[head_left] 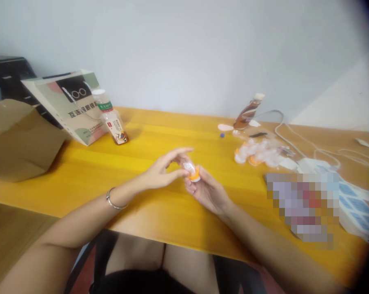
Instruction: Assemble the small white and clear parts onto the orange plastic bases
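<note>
Above the middle of the table, both hands are at a small clear container with an orange-and-white end [194,174]. My right hand [211,191] pinches the orange-and-white end between thumb and fingers. From the left, my left hand [167,168] reaches round the clear part, its thumb against it and its index finger stretched out above. The container is too small and blurred to tell its exact kind. To the right lies a pile of similar clear, white and orange pieces [259,152].
A paper shopping bag [80,118], a drink bottle [112,118] and a brown paper bag [22,139] stand left. A brown-labelled bottle [248,112], a blue cap [222,135], white cables [290,136], a power strip [352,200] and a pixelated flat object [303,204] are on the right.
</note>
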A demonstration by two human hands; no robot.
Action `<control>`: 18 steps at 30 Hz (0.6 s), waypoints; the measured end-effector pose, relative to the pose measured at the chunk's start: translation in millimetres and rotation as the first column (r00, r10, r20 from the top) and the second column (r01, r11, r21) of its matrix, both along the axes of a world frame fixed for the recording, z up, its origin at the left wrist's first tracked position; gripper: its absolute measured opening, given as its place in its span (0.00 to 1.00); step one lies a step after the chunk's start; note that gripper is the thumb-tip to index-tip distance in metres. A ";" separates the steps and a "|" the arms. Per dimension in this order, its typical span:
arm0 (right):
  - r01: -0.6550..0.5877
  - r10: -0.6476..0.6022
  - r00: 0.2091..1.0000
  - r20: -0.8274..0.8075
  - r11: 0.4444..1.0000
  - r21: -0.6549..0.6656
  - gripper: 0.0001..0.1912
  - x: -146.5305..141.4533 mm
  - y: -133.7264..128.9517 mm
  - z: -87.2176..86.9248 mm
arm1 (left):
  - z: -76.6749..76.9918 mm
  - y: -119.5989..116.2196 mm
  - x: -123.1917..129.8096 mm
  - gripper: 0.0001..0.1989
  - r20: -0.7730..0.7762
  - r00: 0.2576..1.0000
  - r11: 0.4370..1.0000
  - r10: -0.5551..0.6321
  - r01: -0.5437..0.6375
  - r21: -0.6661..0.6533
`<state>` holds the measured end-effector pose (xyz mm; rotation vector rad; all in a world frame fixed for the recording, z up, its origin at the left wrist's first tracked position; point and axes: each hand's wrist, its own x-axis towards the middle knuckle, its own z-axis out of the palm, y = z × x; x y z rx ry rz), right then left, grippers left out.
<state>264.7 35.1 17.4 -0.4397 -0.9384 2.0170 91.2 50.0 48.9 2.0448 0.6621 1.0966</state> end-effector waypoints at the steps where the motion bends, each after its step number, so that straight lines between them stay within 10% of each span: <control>1: 0.014 -0.014 1.000 0.009 1.000 -0.002 0.09 -0.5 0.4 -0.7 | -3.4 0.9 2.3 0.22 0.071 0.997 0.995 -0.008 0.015 -0.098; 9: 0.204 -0.223 0.972 0.074 0.957 0.207 0.12 -3.9 -4.9 -3.9 | -12.6 -5.8 20.1 0.13 0.298 0.936 0.955 0.187 -0.102 -0.278; 16: 0.525 -0.646 0.764 0.010 0.631 0.571 0.12 -20.1 -13.5 -16.5 | -15.1 -15.2 34.0 0.13 0.312 0.863 0.903 0.397 -0.307 -0.300; 18: 0.533 -0.650 0.760 0.008 0.630 0.566 0.13 -24.3 -15.3 -14.6 | -14.8 -12.7 31.7 0.14 0.328 0.867 0.907 0.376 -0.273 -0.320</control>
